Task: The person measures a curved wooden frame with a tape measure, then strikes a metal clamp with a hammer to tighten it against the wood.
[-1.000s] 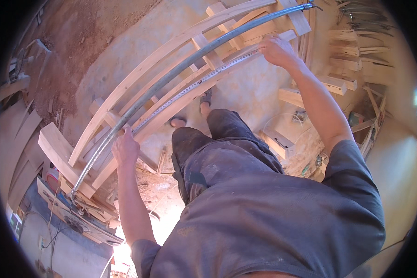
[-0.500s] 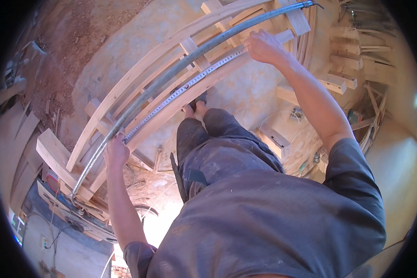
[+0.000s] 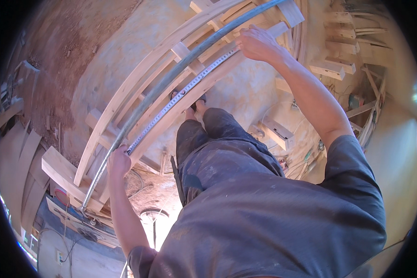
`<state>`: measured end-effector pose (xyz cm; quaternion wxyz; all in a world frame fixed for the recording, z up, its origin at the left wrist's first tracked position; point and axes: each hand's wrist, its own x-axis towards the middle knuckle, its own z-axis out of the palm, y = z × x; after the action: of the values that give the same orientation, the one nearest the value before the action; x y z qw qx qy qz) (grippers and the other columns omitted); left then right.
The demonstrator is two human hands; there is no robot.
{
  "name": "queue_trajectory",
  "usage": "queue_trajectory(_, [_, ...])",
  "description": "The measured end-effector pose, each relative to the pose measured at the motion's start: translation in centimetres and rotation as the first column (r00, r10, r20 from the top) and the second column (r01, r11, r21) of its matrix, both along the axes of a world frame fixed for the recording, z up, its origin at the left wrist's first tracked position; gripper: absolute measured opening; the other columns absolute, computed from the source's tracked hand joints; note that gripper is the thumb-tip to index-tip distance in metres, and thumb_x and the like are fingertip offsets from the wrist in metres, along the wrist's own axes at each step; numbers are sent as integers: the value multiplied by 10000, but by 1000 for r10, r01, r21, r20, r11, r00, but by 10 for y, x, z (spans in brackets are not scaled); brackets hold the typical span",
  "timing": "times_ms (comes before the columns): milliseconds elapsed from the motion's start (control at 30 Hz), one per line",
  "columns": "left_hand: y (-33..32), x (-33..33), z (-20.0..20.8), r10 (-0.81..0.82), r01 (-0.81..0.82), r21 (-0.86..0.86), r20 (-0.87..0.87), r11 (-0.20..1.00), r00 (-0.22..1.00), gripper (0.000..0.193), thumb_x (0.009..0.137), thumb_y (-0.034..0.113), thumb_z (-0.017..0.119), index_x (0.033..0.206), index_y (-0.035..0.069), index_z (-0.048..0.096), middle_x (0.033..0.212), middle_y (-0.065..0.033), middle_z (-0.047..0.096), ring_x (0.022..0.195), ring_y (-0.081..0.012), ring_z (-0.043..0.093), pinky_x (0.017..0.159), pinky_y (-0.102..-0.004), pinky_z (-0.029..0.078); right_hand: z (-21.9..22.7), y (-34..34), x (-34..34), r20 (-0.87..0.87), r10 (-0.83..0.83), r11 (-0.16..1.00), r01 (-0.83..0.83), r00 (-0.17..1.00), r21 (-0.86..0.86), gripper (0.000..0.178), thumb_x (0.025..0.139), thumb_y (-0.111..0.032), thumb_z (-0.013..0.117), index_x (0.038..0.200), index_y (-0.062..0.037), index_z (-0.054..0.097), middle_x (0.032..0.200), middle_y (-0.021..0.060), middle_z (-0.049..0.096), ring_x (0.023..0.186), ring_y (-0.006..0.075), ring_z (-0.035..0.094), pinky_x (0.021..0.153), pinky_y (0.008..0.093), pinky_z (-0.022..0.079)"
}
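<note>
A white measuring tape (image 3: 183, 92) is stretched across the near wooden rail (image 3: 197, 96) of a slatted wooden frame. My left hand (image 3: 119, 161) is closed around the tape's lower-left end, next to the rail. At the upper right, my right hand (image 3: 258, 44) grips the other end with bent fingers; what lies inside that fist is hidden. Just beyond the tape, a long grey metal pipe (image 3: 164, 79) runs over the frame, passing close to my left hand. Farther out lies a long pale outer rail (image 3: 130, 81), joined by short crosspieces.
A thick wooden block (image 3: 60, 167) supports the frame's lower-left end. Timber pieces (image 3: 326, 69) and another beam (image 3: 278, 133) lie on the right. Thin boards (image 3: 25, 162) lean at far left. A cable (image 3: 141, 183) lies on the floor near my left forearm.
The view has shifted slightly, so the frame's left end sits lower and farther right in the picture. Both hands keep their grip, and the tape stays stretched.
</note>
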<state>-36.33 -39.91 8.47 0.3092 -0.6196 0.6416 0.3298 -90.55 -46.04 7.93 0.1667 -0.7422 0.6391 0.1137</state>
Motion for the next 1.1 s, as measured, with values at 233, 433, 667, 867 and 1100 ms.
queue_trajectory(233, [0, -2, 4, 41, -40, 10, -22, 999, 999, 312, 844, 87, 464, 1050, 142, 691, 1016, -249, 654, 993, -450, 615, 834, -521, 483, -9, 2, -1, -25, 28, 997, -30, 999, -68, 155, 857, -141, 592, 865, -140, 746, 931, 107, 652, 960, 325, 593, 814, 458, 490])
queue_trajectory(433, [5, 0, 5, 40, -41, -36, -30, 999, 999, 301, 838, 68, 462, 1030, 139, 684, 984, -251, 656, 973, -447, 621, 822, -524, 488, 2, 0, 5, -57, 21, 1000, -21, 998, 7, 165, 844, -125, 582, 870, -137, 744, 898, 109, 643, 962, 323, 584, 822, 457, 484])
queue_trajectory(667, [7, -43, 18, 31, -39, -90, -84, 995, 996, 157, 849, 85, 525, 963, 77, 633, 870, -244, 652, 894, -450, 623, 762, -547, 469, -4, 6, -69, 8, 146, 989, -146, 989, 4, 206, 852, -157, 534, 896, -157, 735, 989, 76, 656, 1003, 307, 591, 876, 426, 483])
queue_trajectory(867, [-11, -202, -1, -28, -56, -262, -308, 964, 951, 147, 875, 89, 510, 979, 38, 601, 975, -228, 651, 940, -437, 607, 755, -540, 462, 53, -2, -197, -177, -204, 979, 198, 963, -51, 211, 870, -168, 536, 920, -174, 741, 1016, 63, 674, 1038, 301, 593, 918, 422, 476])
queue_trajectory(1100, [-42, -344, 4, -28, -94, -311, -366, 946, 930, 162, 912, 97, 500, 1020, 21, 593, 1007, -210, 642, 928, -439, 612, 768, -534, 473, 71, -15, -300, -104, -152, 988, 155, 983, 26, 197, 836, -172, 550, 912, -158, 731, 961, 101, 695, 981, 345, 622, 856, 454, 505])
